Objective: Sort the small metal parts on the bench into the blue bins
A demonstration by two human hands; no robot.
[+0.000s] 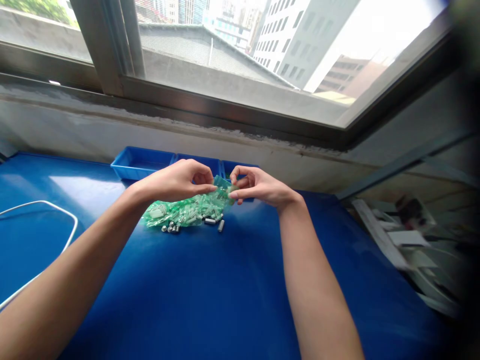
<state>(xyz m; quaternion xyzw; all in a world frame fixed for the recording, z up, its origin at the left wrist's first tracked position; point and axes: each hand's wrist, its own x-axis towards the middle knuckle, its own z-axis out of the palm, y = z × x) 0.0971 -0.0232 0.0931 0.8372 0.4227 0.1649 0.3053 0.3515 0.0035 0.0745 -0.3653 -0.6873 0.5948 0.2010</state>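
Observation:
My left hand (182, 181) and my right hand (260, 186) face each other above the blue table. Between their fingertips they pinch a small green plastic bag (222, 183), my left hand on its left edge and my right on its right edge. What it contains is too blurred to make out. Just below and behind lie crumpled green plastic bags (187, 210) holding several small pale pieces; whether the pinched bag joins them cannot be told. Loose metal cylinders (221, 226) rest by the heap's right front, and short metal pieces (172, 228) sit by its left front.
Blue bins (131, 172) stand in a row along the wall at the table's back, partly behind my hands. A white cable (73, 230) curves across the left of the blue table (210, 300). A window is above; blurred items (408, 240) sit beyond the right edge.

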